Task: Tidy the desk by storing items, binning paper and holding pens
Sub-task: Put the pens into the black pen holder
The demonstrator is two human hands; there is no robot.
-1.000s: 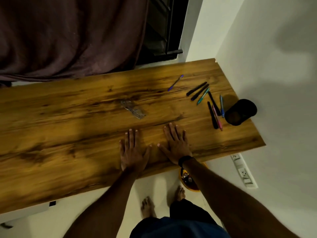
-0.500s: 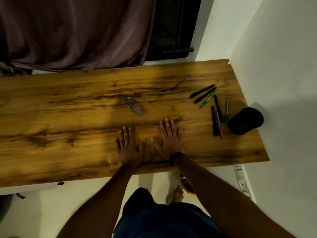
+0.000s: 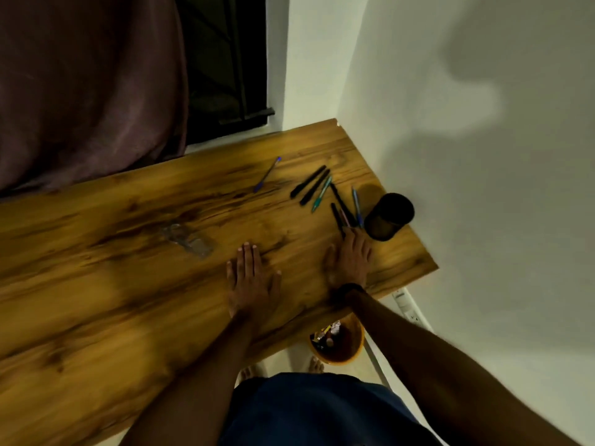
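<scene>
Several pens [image 3: 325, 193] lie scattered on the right end of the wooden desk [image 3: 112, 284], with a single blue pen [image 3: 266, 174] apart to their left. A black pen holder [image 3: 389, 216] stands beside them at the wall. My right hand [image 3: 349, 260] reaches over the desk, its fingertips touching the near ends of the closest pens; whether it grips one is unclear. My left hand [image 3: 252, 278] lies flat on the wood. A clear crumpled plastic wrapper [image 3: 188, 241] lies left of my left hand.
An orange bin [image 3: 338, 342] with scraps inside stands on the floor under the desk's right front corner. A white wall borders the desk on the right. A dark curtain and window are behind the desk. A white power strip [image 3: 410, 309] lies by the wall.
My right hand has moved right and forward, from flat beside the left hand to the nearest pens. The left hand stays flat. The camera has swung right.
</scene>
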